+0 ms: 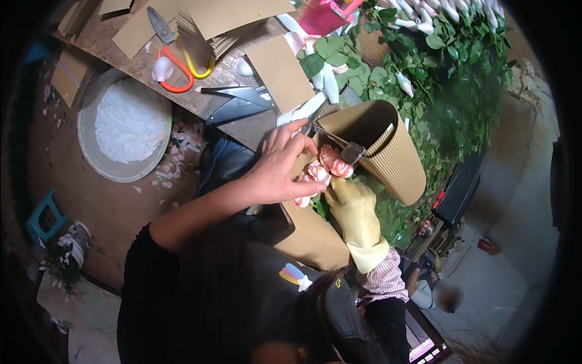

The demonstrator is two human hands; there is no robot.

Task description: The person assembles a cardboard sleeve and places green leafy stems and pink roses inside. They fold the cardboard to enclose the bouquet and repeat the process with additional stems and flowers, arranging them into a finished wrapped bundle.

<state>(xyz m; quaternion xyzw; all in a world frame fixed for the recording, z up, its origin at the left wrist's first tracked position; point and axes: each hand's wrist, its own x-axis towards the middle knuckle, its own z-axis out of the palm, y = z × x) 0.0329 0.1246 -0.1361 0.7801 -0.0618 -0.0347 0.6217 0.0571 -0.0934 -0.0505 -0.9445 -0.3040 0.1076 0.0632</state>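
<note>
Several pink roses (329,166) lie bunched on a sheet of corrugated brown cardboard (313,236), whose far end curls into a loop (404,159). My left hand (284,168), bare, spreads over the blooms, fingers apart, with the thumb against the lower roses. In a yellow rubber glove, my right hand (352,200) is curled just below the blooms, around their stems; the stems are mostly hidden. A metal rod with a dark flat end (352,152) crosses above the roses.
Orange-and-yellow-handled scissors (175,59), black-bladed shears (241,102), flat cardboard pieces (282,73) and white mesh sleeves (329,84) lie on the wooden table. Leafy stems (436,91) cover the far right. A tub of white strips (129,123) stands at left; another person (423,293) is at lower right.
</note>
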